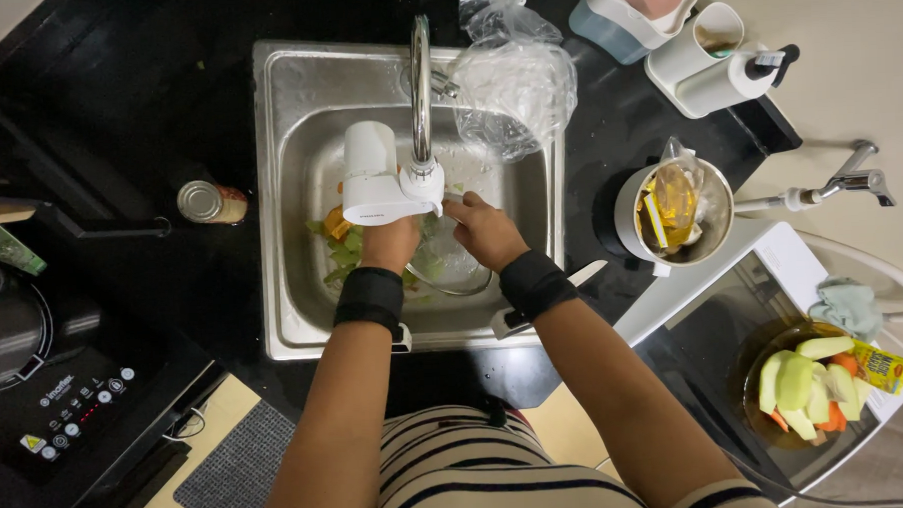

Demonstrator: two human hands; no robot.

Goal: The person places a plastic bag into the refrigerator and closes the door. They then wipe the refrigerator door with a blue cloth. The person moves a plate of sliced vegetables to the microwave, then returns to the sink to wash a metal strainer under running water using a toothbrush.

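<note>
Black stone makes up the desk [116,115], and a steel sink [289,190] is set into it, seen from straight above by the head camera. Both hands work low in the basin under the tap [421,85], which carries a white filter block [369,177] that hides part of the action.

Left hand [389,241]: its fingers curl down, closed on something beneath the filter, probably the vegetable scraps [341,243], green and orange, that lie just beyond and to the outer side of that grip; the filter covers the fingertips, so what exactly it pinches cannot be told. Right hand [486,233]: fingers pressed together on the rim of a clear glass bowl [452,269], which sits tilted on the sink floor, directly below the grip and touching it, seemingly held that way so it stays steady under the spout. Black wristbands wrap both forearms.

Beyond the right grip, a crumpled clear plastic bag [516,81] drapes over the sink's far corner. Off to that hand's outer side a white pot [675,211] holds yellow packets, and nearer the body a dark bowl of cut vegetables [806,382] rests on a white appliance. On the left hand's outer side stands a small tin can [210,202], with an induction cooker [66,398] nearer the body.
</note>
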